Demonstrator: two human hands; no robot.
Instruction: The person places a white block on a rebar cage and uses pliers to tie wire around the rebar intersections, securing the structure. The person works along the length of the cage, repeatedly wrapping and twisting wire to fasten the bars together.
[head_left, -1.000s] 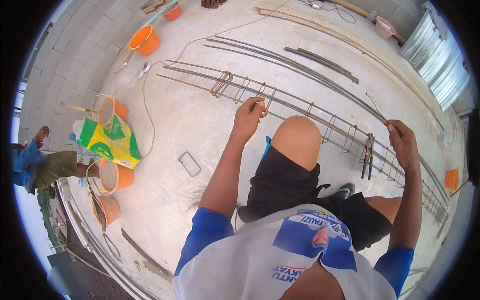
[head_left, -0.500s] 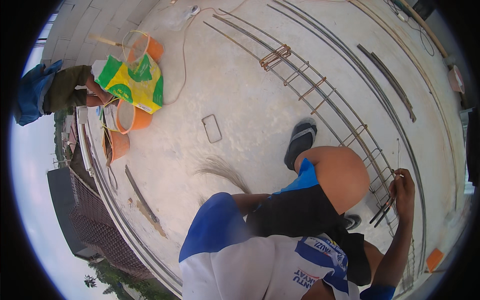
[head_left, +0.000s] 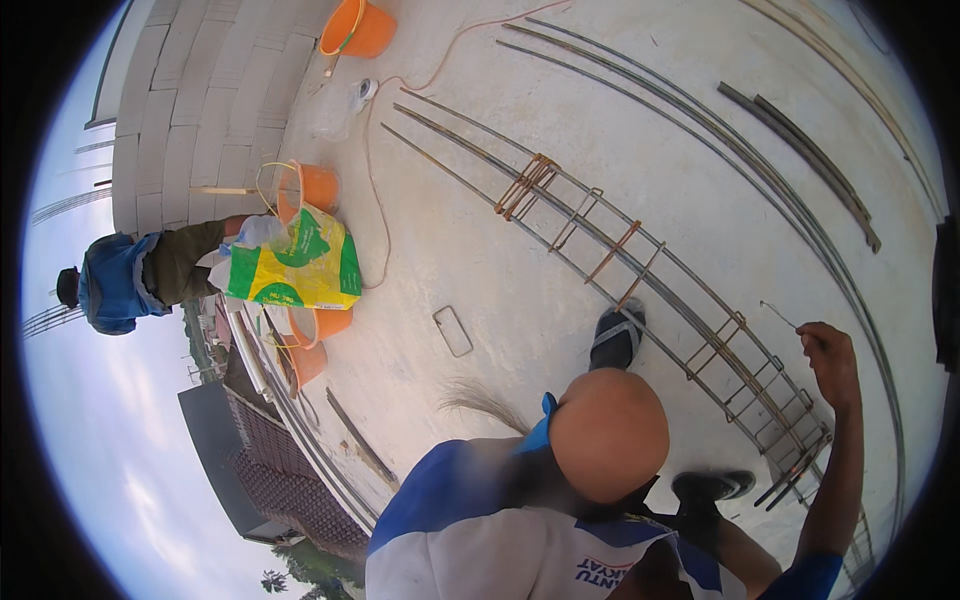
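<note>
**Wire in hand above the rebar cage**

The person squats on a pale concrete slab (head_left: 480, 230), one bare knee (head_left: 608, 435) raised in the middle of the view and a sandalled foot (head_left: 617, 337) planted just beside the work. The right hand (head_left: 828, 362) is lifted at the right, its fingers curled shut around the end of a thin hooked wire (head_left: 778, 314), which sticks out up and to the left of the fist. Hand and wire hang just above the long rebar cage (head_left: 640, 262), a run of straight bars ringed by rust-coloured stirrups that lies slanting across the slab from upper left to lower right. The left hand is out of sight (only a blue sleeve (head_left: 425, 490) shows at the lower edge), so I cannot tell how it stands.

More long bars (head_left: 700, 110) lie loose beyond the cage. To the left, another person in a blue top (head_left: 115, 282) crouches at the slab's edge next to a yellow and green sack (head_left: 300, 265) and several orange buckets (head_left: 318, 188). A small flat rectangular thing (head_left: 453, 331) lies on the concrete between the sack and the foot.
</note>
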